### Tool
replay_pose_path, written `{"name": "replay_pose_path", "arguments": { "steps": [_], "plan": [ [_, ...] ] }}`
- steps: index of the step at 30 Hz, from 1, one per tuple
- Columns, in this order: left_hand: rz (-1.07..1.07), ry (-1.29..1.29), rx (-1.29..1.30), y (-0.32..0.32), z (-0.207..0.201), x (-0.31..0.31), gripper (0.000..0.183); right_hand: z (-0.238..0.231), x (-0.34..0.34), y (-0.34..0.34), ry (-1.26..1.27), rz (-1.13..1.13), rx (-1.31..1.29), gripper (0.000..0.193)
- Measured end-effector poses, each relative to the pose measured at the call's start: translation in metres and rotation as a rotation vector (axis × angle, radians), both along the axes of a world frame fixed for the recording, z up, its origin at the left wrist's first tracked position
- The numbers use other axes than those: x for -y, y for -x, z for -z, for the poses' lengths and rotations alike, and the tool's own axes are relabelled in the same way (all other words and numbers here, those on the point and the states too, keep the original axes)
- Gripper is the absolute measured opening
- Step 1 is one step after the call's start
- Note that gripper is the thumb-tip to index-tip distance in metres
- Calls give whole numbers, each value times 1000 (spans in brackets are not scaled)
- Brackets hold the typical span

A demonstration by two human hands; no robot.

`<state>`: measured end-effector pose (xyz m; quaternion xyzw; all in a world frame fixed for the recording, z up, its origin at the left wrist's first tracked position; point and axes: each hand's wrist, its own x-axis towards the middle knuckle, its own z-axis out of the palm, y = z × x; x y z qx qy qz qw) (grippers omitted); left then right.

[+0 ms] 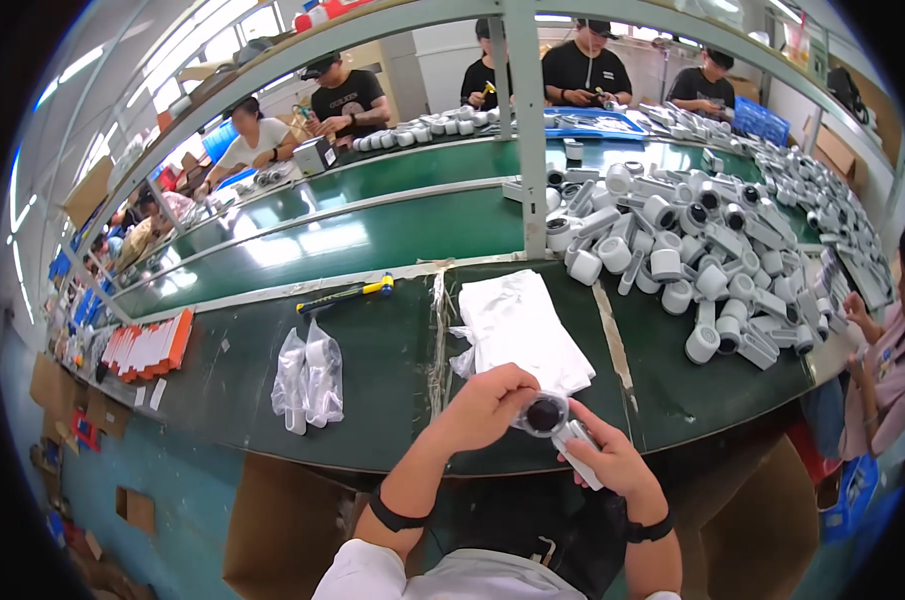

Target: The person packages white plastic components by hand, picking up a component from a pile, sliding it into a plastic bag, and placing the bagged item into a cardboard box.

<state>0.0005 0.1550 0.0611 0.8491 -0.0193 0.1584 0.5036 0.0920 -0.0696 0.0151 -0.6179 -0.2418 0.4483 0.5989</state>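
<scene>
right grip (618, 462): fingers wrapped around the handle of a white handheld device (579, 456), held above the near edge of the table (393, 440); its round, dark-faced head is turned up. left grip (488, 402): thumb and fingers pinched nearly together at the head's left side; cannot tell whether they hold the head itself or clear film at its rim.

just beyond the hands: white stack of sheets or bags (523, 330), lying flat. left of it, two clear-bagged white items (323, 380) side by side; behind them, a yellow-and-dark hand tool (348, 293). far left: row of orange-and-white pieces (148, 346). right: large heap of similar white devices (673, 240).
</scene>
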Motion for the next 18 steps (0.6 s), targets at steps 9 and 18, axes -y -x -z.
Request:
{"name": "replay_pose_path", "arguments": {
  "steps": [9, 18],
  "plan": [
    [23, -287, 203, 2, 19, 45, 20, 8, -28, 25, -103, 404, 78, 59],
    [334, -87, 198, 15, 34, 71, 17, 38, -38, 10, -307, 695, 692, 58]
  ]
}}
